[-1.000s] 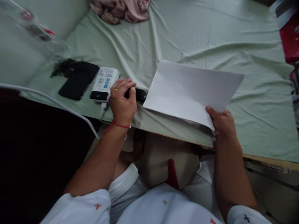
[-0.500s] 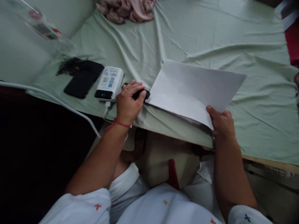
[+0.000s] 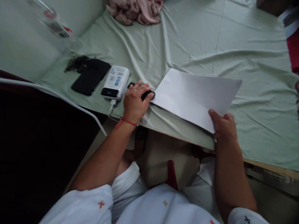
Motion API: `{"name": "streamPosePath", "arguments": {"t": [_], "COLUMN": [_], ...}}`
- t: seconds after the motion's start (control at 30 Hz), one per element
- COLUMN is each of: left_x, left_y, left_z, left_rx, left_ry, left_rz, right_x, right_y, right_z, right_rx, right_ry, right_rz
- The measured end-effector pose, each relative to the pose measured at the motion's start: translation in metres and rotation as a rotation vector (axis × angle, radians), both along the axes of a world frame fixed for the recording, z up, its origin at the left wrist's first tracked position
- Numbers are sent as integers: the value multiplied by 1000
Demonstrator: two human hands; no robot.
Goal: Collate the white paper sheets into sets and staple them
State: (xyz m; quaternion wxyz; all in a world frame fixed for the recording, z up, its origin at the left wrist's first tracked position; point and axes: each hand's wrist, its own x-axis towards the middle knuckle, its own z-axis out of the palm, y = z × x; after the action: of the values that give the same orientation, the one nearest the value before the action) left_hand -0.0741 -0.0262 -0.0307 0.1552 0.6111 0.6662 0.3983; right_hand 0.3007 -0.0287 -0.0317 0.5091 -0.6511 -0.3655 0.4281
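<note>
My left hand (image 3: pixel 136 101) lies over a black stapler (image 3: pixel 148 94), fingers bent around it and thumb near its front end. Most of the stapler is hidden under the hand. Its front end meets the left corner of some white paper sheets (image 3: pixel 187 93). My right hand (image 3: pixel 224 126) pinches the near right corner of the sheets, thumb on top and fingers underneath. The far right part of the paper is lifted and bends upward. Whether the paper corner is inside the stapler I cannot tell.
Left of my left hand are a white power bank (image 3: pixel 116 79) with a cable plugged in, a black phone-like slab (image 3: pixel 92 77) and a clear bottle (image 3: pixel 57 28). A pink cloth (image 3: pixel 137 11) lies at the back. A wrinkled green sheet (image 3: pixel 261 102) covers the table.
The right side of the paper has come down somewhat, with my right hand slightly lower. My left hand stays on the stapler. The whole view has shifted a little.
</note>
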Motion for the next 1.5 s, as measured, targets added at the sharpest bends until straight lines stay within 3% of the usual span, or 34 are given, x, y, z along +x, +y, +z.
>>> {"name": "streamPosePath", "arguments": {"t": [0.1,0.23,0.4,0.57,0.7,0.8,0.97,1.17,1.37,1.5], "left_x": [0,13,51,84,88,84,83,88,86,86], "left_y": [3,-3,-28,-38,-34,-31,-27,-22,-18,-19], "left_z": [0,14,26,9,3,6,10,15,10,13], "left_rx": [44,132,138,-10,-226,-364,-272,-333,-292,-365], "left_ry": [-36,-104,-293,-613,-841,-836,-725,-834,-827,-898], "left_rz": [64,142,13,-35,-181,-227,-100,-231,-125,-211], "right_x": [7,31,69,93,100,99,92,88,82,80], "right_y": [0,-2,-14,-23,-26,-27,-27,-24,-19,-14], "right_z": [3,14,25,24,19,17,20,24,21,18], "right_rx": [-4,-22,-47,-49,-56,-74,-115,-27,-7,34], "right_ry": [18,25,-7,-23,-12,-10,9,3,5,33], "right_rz": [23,13,-52,-95,-69,-61,-38,-188,-191,-255]}}
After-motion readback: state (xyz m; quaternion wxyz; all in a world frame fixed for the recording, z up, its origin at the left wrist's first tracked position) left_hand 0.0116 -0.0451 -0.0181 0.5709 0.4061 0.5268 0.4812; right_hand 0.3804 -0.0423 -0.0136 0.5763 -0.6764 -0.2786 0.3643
